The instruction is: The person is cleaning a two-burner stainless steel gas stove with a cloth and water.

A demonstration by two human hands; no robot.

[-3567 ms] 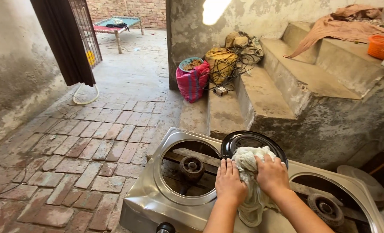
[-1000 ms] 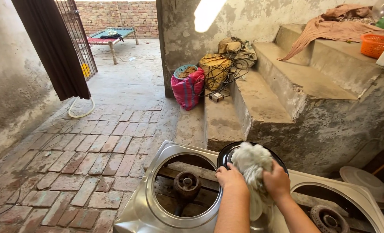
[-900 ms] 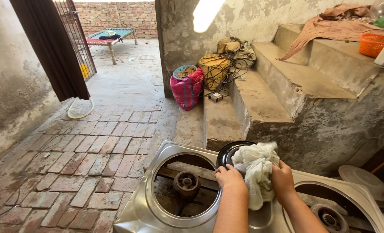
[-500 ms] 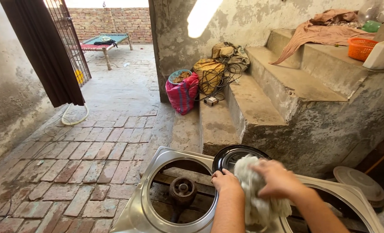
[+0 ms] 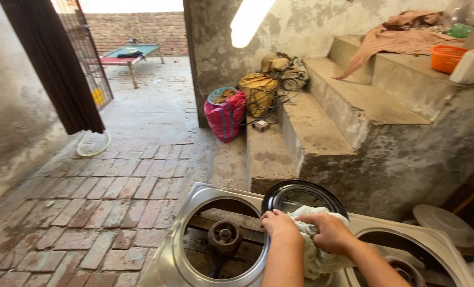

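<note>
A steel two-burner stove top (image 5: 178, 255) lies at the bottom of the view, its burner (image 5: 225, 239) showing through the left round opening. A black round pan ring (image 5: 285, 190) rests on the stove's far edge between the openings. My right hand (image 5: 328, 232) grips a bunched white cloth (image 5: 316, 260) and presses it down on the stove's middle, just in front of the ring. My left hand (image 5: 277, 222) rests beside it with fingers on the ring's near left edge.
Concrete steps (image 5: 322, 138) rise right behind the stove, with a pink striped bag (image 5: 225, 116), a yellow bundle with tangled cables (image 5: 262, 90), a brown cloth (image 5: 386, 40), an orange basket (image 5: 450, 57) and a white bottle (image 5: 472, 64). Brick floor (image 5: 104, 196) spreads left; a round lid (image 5: 443, 226) lies right.
My right hand has brought the cloth down from above the ring onto the stove's middle. My left hand has stayed at the ring's edge. The camera tilted slightly.
</note>
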